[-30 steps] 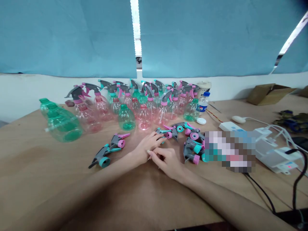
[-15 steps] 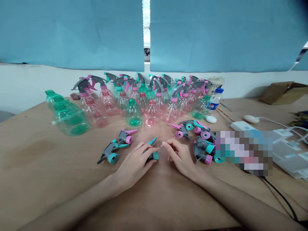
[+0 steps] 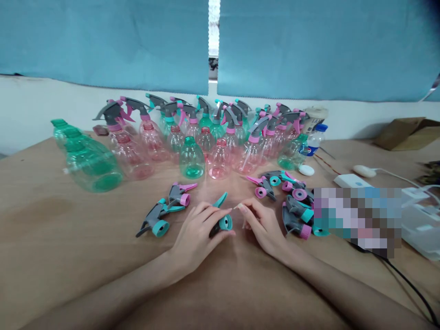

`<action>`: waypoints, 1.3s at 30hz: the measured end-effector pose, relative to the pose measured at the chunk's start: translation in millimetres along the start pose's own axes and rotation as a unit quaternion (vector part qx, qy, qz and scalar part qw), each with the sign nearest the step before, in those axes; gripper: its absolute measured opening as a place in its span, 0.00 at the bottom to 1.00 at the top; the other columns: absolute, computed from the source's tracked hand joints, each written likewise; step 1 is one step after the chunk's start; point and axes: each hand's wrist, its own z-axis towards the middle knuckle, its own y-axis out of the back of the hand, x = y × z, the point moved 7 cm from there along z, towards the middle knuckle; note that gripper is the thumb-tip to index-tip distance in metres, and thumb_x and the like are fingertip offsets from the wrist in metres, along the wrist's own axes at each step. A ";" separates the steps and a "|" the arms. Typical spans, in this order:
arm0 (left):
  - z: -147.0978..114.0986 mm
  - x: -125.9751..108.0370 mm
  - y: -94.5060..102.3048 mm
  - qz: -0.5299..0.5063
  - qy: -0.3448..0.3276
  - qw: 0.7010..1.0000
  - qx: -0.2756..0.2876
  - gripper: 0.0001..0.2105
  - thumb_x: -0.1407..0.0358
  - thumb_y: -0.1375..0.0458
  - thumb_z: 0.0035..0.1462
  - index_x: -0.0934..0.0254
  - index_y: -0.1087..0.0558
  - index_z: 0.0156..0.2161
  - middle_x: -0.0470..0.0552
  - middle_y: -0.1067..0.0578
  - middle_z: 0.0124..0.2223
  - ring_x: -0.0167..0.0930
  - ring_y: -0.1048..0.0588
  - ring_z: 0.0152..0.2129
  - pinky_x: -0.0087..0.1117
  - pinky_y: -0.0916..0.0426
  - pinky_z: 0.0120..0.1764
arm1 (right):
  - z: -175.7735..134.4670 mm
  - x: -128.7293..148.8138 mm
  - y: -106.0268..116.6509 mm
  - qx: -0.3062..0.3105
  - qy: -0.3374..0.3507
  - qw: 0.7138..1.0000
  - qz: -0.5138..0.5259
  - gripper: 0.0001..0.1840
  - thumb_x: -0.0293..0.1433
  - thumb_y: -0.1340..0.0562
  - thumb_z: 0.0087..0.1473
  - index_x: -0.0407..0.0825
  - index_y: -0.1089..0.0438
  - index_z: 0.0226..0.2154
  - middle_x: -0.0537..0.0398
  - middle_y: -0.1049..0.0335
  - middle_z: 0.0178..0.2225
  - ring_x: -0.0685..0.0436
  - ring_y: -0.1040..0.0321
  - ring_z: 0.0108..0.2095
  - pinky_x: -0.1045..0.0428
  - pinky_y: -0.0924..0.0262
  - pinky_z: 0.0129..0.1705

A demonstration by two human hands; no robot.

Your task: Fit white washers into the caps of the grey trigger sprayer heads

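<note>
My left hand [image 3: 199, 229] is closed round a grey spray trigger head with a teal collar [image 3: 226, 222] and teal lever. The collar's open end faces right, and the fingers cover most of the grey body. Close beside it, my right hand [image 3: 263, 224] has its fingers curled and its thumb and index tips pinched together near the left index fingertip. Whether anything small sits in that pinch I cannot make out. Left of my left hand lie a teal-collared trigger head [image 3: 154, 221] and a pink-collared one [image 3: 181, 195]. Several more trigger heads [image 3: 294, 208] lie right of my right hand.
Clear pink and green bottles [image 3: 191, 158] stand behind my hands, many with sprayers on. A white cap [image 3: 306, 170], a blue-capped bottle [image 3: 316, 140], a white power strip [image 3: 352, 181] and a cardboard box [image 3: 407, 134] are at right. A black cable [image 3: 409, 282] runs down the right side.
The trigger head in my left hand has turned, so its teal collar opening shows more. My left thumb has stretched further right below it. The view has shifted slightly.
</note>
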 end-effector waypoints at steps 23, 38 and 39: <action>-0.2 9.7 1.9 -0.166 0.066 0.984 0.007 0.18 0.58 0.39 0.54 0.60 0.31 0.49 0.48 0.25 0.40 0.29 0.27 0.31 0.30 0.30 0.36 | -13.0 35.4 -6.7 0.061 0.167 0.979 -0.102 0.13 0.35 0.48 0.61 0.48 0.31 0.41 0.54 0.24 0.31 0.50 0.30 0.26 0.54 0.37 0.32; -1.7 10.6 0.7 -0.159 0.078 0.984 0.002 0.15 0.59 0.42 0.57 0.61 0.30 0.48 0.49 0.25 0.40 0.29 0.26 0.32 0.30 0.30 0.37 | -17.6 35.3 -11.9 0.056 0.146 0.975 -0.156 0.17 0.38 0.48 0.62 0.45 0.32 0.46 0.53 0.23 0.31 0.47 0.28 0.28 0.53 0.39 0.31; -1.8 10.8 0.0 -0.159 0.076 0.984 0.004 0.14 0.59 0.42 0.57 0.61 0.31 0.48 0.49 0.25 0.40 0.29 0.26 0.32 0.30 0.30 0.36 | -17.6 34.7 -12.5 0.055 0.138 0.975 -0.164 0.17 0.38 0.48 0.62 0.46 0.32 0.46 0.53 0.24 0.30 0.47 0.28 0.27 0.53 0.40 0.30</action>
